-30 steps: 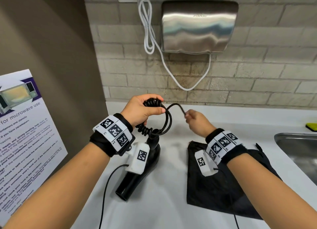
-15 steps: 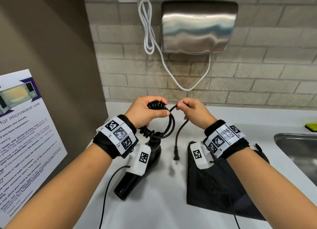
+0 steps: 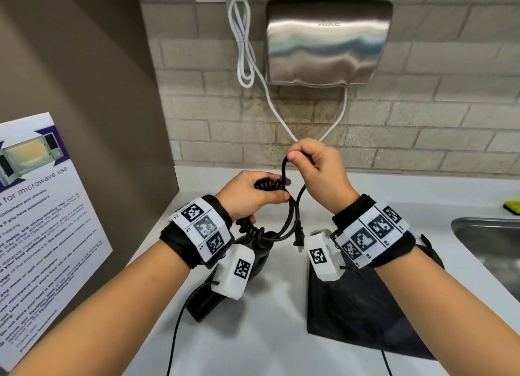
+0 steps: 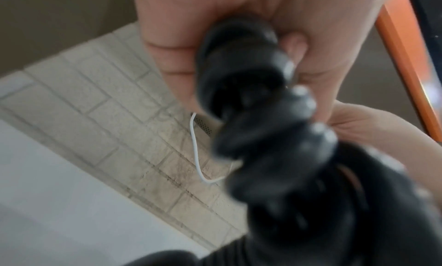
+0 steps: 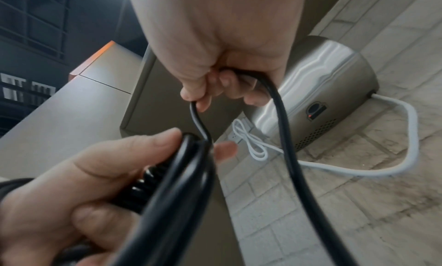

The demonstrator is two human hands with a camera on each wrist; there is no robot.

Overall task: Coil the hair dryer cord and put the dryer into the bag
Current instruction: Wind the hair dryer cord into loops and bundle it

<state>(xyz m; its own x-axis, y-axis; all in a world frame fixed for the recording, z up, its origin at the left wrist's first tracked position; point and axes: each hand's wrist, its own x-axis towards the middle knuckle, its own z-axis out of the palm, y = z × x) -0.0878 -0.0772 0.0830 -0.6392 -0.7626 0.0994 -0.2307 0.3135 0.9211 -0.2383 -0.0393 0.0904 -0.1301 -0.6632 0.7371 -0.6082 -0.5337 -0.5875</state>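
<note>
From the head view, both hands are up over the white table (image 3: 270, 333). The left hand (image 3: 247, 197) has its fingers curled round a bunch of loops of the black cord (image 3: 292, 221). The right hand (image 3: 318, 170) is a bit higher and pinches the cord near its end, so the plug (image 3: 298, 236) hangs down between the two wrists. Only this view shows the black dryer (image 3: 225, 285), lying on the table under the left wrist, and the flat black bag (image 3: 363, 311), lying on the table under the right wrist.

The left wrist view is blurry. It shows the curly, springy part of the cord (image 4: 263, 119) in the left hand (image 4: 239, 33) very close up.

The right wrist view shows smooth loops of cord (image 5: 181, 185) held by the left thumb, and the cord bent over inside the right hand (image 5: 222, 52). It also shows a small red light on the silver box on the wall (image 5: 322, 92).

A poster (image 3: 42, 221) on the left says "for microwave use". Its small print is too tiny to read
</note>
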